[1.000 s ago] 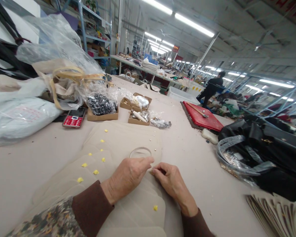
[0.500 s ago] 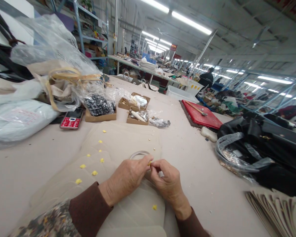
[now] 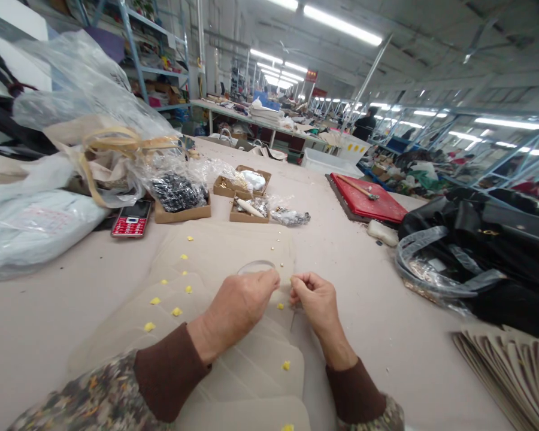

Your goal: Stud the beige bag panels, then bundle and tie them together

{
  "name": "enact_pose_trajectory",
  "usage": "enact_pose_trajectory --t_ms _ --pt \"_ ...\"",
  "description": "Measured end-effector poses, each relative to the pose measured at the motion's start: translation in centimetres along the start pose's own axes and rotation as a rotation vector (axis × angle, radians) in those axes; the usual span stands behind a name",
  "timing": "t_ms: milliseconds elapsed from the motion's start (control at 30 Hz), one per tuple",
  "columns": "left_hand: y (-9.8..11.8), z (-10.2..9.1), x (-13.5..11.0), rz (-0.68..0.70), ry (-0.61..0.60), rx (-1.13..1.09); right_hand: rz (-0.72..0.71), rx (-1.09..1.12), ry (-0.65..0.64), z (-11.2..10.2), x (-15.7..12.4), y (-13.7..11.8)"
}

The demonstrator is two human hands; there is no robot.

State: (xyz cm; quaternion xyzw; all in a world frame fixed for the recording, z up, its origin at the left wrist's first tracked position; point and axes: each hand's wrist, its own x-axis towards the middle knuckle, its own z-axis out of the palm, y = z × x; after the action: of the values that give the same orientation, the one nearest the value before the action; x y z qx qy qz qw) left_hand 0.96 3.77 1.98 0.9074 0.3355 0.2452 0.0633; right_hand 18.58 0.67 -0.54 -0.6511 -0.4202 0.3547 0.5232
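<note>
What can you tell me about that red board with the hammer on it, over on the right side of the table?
The red board is a flat, smooth rectangular slab, plastic or rubber by its look, lying on a slightly larger dark mat whose edge shows along its near and left sides. It sits flat on the beige table, far from both hands, just behind a small pale lump. A small hammer with a pale wooden handle lies slantwise across its top. Nothing else touches it.

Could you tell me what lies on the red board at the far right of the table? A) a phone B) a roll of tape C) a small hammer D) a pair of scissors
C: a small hammer with a pale wooden handle lies across the red board; the phone lies far off on the table's left side.
</note>
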Motion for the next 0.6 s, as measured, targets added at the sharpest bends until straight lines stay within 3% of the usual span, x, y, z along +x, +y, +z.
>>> enact_pose_trajectory --t_ms 133,333,500,600 --pt "-2.2 0.6 1.3 -0.001 -0.205 0.214 -0.115 -0.15 -0.06 -0.2 0.7 0.8" --pt "-2.3 0.6 0.5 -0.018 -0.289 0.18 -0.096 -0.162 -0.105 -0.2 1.0 1.1" --pt "-1.4 -0.1 -0.9 -0.064 -0.287 0.106 0.047 -0.025 -0.205 -1.4 1.1 1.0" --pt "-1.6 0.0 -1.3 -0.063 -0.304 0.11 0.149 -0.059 -0.306 -1.9 0.3 0.7"
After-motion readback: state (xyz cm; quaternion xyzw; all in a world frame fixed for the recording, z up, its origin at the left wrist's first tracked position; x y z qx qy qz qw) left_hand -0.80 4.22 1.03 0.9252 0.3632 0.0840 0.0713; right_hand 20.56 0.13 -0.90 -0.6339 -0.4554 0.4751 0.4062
